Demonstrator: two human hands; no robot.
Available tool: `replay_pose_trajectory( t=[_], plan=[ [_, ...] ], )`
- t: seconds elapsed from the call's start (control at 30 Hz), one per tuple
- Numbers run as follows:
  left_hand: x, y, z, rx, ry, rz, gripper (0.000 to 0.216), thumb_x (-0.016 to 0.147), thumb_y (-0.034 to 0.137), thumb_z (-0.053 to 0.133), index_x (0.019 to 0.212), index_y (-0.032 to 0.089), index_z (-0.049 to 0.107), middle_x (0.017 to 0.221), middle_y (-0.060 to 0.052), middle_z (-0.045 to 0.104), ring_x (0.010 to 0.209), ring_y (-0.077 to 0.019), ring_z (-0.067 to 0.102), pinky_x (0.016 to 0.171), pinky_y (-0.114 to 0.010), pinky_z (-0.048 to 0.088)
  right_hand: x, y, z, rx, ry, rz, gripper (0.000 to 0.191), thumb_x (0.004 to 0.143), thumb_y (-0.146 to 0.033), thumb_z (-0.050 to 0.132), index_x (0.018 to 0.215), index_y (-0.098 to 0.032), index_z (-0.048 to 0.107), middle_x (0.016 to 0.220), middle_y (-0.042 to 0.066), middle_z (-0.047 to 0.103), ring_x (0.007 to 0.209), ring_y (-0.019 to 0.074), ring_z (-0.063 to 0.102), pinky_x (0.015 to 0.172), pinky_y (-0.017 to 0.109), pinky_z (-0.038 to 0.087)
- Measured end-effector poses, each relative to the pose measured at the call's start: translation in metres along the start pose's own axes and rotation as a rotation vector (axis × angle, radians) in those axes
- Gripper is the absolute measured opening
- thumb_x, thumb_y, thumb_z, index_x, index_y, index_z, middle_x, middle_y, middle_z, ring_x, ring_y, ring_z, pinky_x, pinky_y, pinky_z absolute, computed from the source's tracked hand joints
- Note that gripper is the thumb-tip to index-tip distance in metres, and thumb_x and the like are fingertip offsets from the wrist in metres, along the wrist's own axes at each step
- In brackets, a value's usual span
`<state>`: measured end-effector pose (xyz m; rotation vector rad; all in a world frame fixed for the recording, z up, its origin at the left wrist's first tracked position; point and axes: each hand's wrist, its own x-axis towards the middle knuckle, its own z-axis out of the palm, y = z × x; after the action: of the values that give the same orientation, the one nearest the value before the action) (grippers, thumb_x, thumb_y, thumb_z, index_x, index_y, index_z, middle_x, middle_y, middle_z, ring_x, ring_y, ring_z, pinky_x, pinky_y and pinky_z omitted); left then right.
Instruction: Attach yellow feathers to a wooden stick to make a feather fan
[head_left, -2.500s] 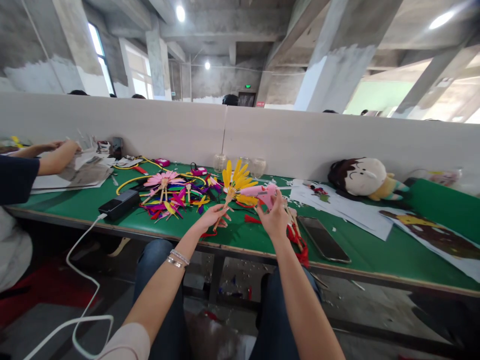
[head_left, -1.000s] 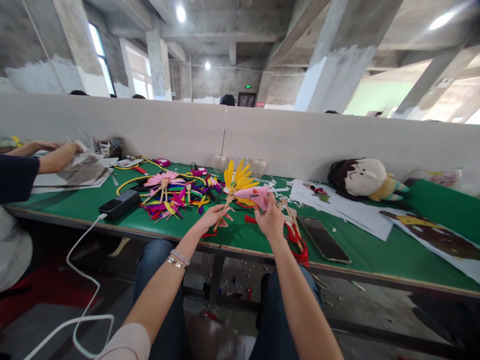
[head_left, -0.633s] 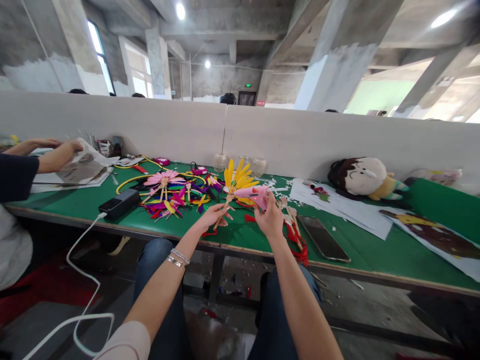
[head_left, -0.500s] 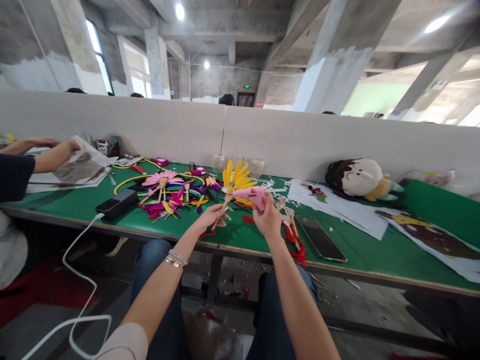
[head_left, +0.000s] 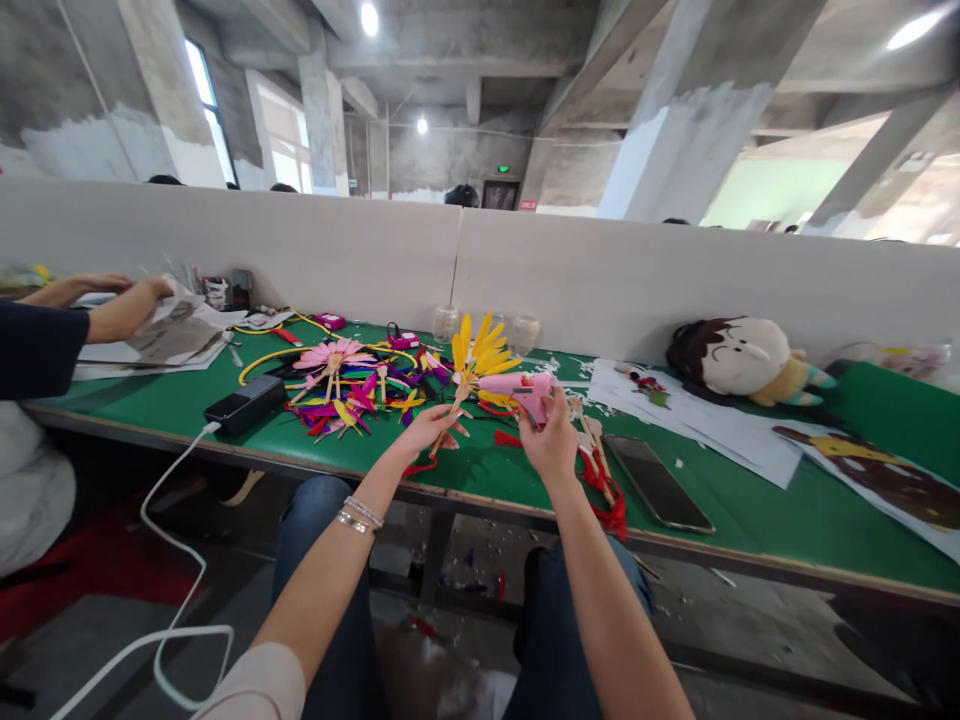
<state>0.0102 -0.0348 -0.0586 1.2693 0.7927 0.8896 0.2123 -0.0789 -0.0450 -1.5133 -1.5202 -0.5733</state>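
My left hand (head_left: 431,430) is closed around the wooden handle of a fan of yellow feathers (head_left: 484,348), held upright above the table's front part. A red tassel (head_left: 420,467) hangs from the handle's lower end. In my right hand (head_left: 551,435) is a pink glue gun (head_left: 529,388), its nozzle pointing left at the base of the feathers. Whether the tip touches the fan I cannot tell. To the left lies a pile of loose coloured feathers (head_left: 352,405) with a pink feather fan (head_left: 334,357) on top.
Right of my hands lie wooden sticks with red tassels (head_left: 596,455), a phone (head_left: 658,482), paper sheets (head_left: 701,425) and a plush doll (head_left: 739,360). Glass jars (head_left: 523,333) stand by the partition. A black power bank (head_left: 245,402) with a white cable sits left. Another person's hands (head_left: 135,300) hold paper.
The whole view has shifted slightly, so things appear a little further right. Both my hands keep their hold on the fan and the glue gun, with little change between them.
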Motion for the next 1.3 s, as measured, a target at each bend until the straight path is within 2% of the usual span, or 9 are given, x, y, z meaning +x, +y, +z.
replay_pose_trajectory(
  t=[0.4,0.7,1.1,1.3],
  plan=[
    [-0.0014,0.0010,0.0023,0.032,-0.034,-0.002,0.033,0.076,0.034,0.058,0.101,0.012,0.056,0.075,-0.005,0.066,0.044,-0.0057,0.054,0.050,-0.020,0.049,0.0000,-0.0026,-0.0006,-0.036,-0.058,-0.025,0.057,0.077,-0.031,0.046,0.127,-0.009,0.029,0.097,0.015,0.065,0.079,0.0239,0.063,0.061,0.031,0.050],
    [-0.0010,0.0024,0.0017,0.043,0.022,-0.017,0.031,0.077,0.032,0.057,0.101,0.013,0.057,0.076,-0.005,0.066,0.043,-0.0056,0.053,0.050,-0.020,0.048,-0.0014,-0.0016,0.0018,-0.032,-0.105,-0.013,0.056,0.076,-0.030,0.047,0.127,-0.011,0.033,0.099,0.015,0.065,0.081,0.0246,0.063,0.065,0.032,0.050],
    [-0.0029,0.0038,0.0008,0.029,-0.025,0.006,0.032,0.075,0.034,0.059,0.098,0.012,0.057,0.072,-0.005,0.067,0.042,-0.0058,0.054,0.049,-0.020,0.048,-0.0020,-0.0028,0.0016,-0.043,-0.061,-0.005,0.053,0.078,-0.031,0.046,0.125,-0.009,0.033,0.097,0.016,0.065,0.083,0.0238,0.063,0.064,0.032,0.049],
    [-0.0049,0.0053,0.0010,0.048,-0.019,0.028,0.038,0.073,0.040,0.060,0.098,0.012,0.057,0.074,-0.006,0.067,0.044,-0.0064,0.055,0.045,-0.017,0.043,-0.0032,-0.0009,0.0033,-0.068,-0.063,-0.087,0.051,0.079,-0.029,0.046,0.124,-0.009,0.035,0.095,0.014,0.066,0.081,0.0227,0.063,0.064,0.030,0.049]
  ],
)
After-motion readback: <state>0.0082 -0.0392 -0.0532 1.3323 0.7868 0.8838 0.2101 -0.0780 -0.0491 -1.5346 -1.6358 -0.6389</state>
